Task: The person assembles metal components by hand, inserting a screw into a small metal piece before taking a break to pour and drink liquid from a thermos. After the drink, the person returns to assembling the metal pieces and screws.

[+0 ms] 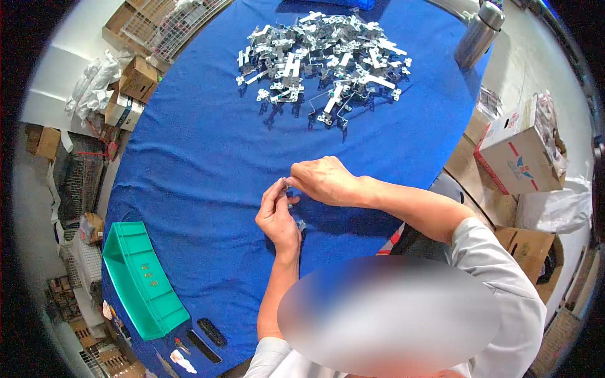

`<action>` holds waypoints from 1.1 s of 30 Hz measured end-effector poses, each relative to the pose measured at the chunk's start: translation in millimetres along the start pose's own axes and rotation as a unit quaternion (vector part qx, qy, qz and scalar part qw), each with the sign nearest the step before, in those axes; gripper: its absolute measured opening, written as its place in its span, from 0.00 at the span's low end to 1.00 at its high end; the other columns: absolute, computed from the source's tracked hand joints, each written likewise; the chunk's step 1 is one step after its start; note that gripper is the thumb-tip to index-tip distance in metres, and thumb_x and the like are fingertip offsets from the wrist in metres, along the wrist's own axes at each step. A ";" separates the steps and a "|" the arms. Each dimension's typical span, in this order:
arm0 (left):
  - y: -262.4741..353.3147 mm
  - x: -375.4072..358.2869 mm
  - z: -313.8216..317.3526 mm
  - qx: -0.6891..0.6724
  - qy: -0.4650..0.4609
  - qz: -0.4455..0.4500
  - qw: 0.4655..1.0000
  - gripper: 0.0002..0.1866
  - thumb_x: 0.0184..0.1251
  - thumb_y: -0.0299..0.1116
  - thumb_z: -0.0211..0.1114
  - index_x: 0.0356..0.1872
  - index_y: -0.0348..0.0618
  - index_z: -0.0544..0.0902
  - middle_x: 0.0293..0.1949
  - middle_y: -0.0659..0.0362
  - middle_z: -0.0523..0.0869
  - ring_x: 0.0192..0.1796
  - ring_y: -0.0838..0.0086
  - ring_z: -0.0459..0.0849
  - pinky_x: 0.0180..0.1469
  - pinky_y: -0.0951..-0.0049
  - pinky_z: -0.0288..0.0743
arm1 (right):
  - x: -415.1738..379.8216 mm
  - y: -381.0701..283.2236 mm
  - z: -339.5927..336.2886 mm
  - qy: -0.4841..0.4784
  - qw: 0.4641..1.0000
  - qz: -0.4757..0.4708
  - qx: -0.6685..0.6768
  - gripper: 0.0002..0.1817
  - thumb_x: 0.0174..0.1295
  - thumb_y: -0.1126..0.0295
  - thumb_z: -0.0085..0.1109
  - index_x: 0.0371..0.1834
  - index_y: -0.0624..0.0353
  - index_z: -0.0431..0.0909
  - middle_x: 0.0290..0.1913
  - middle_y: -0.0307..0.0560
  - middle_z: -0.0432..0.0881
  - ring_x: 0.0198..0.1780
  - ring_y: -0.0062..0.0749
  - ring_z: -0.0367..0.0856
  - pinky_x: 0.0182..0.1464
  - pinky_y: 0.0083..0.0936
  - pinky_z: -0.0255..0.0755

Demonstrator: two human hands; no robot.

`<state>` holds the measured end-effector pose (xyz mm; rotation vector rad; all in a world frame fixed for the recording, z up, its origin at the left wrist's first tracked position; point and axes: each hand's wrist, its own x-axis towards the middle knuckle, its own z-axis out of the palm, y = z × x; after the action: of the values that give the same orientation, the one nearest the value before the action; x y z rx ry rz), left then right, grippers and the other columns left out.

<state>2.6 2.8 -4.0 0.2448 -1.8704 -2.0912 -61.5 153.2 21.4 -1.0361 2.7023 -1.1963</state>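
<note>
My left hand (278, 217) is closed, its fingers pointing up the cloth and wrapped round a small metal bracket (301, 225). One end of the bracket sticks out beside my left wrist; most of it is hidden by the hand. My right hand (328, 180) comes in from the right, thumb and fingers pinched together at the left fingertips, on the bracket's upper end. Farther up the blue cloth lies a large heap of similar metal brackets (328, 60), with white strips and bent wire arms. One bracket (331, 107) lies at the heap's near edge.
A green plastic bin (162, 309) with several small brass-coloured pieces (149, 274) sits at the left. Near it are a black brush-like object (212, 332) and a dark flat strip (203, 346). A steel flask (479, 36) stands at the far right edge. Cardboard boxes (520, 151) surround the table.
</note>
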 end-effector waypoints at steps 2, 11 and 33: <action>1.9 -0.2 0.1 -0.002 0.007 -0.009 1.000 0.13 0.72 0.16 0.55 0.50 0.32 0.85 0.49 0.53 0.86 0.47 0.73 0.86 0.40 0.76 0.85 | -0.3 -1.0 1.9 0.026 0.999 -0.003 0.026 0.11 0.70 0.63 0.56 0.39 0.60 0.73 0.32 0.53 0.82 0.34 0.55 0.83 0.34 0.48 0.73; 2.0 -0.5 0.4 0.004 0.001 0.011 1.000 0.13 0.70 0.14 0.55 0.50 0.31 0.85 0.49 0.52 0.87 0.47 0.72 0.86 0.40 0.76 0.84 | -0.6 -3.0 -4.7 0.016 1.000 -0.009 0.010 0.10 0.68 0.63 0.56 0.38 0.59 0.72 0.34 0.53 0.81 0.36 0.57 0.82 0.35 0.50 0.74; 31.8 96.8 -250.7 0.543 0.105 0.245 0.796 0.17 0.57 0.16 0.54 0.43 0.39 0.89 0.43 0.50 0.89 0.47 0.61 0.88 0.51 0.64 0.82 | 2.2 -6.5 -24.3 -0.173 0.976 -0.093 -0.098 0.11 0.54 0.64 0.67 0.32 0.56 0.76 0.34 0.48 0.76 0.43 0.45 0.76 0.47 0.40 0.68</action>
<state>1.0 -267.6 4.2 0.1900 -2.4149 -0.4677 -65.9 164.8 43.5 -1.3985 2.5264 -0.6901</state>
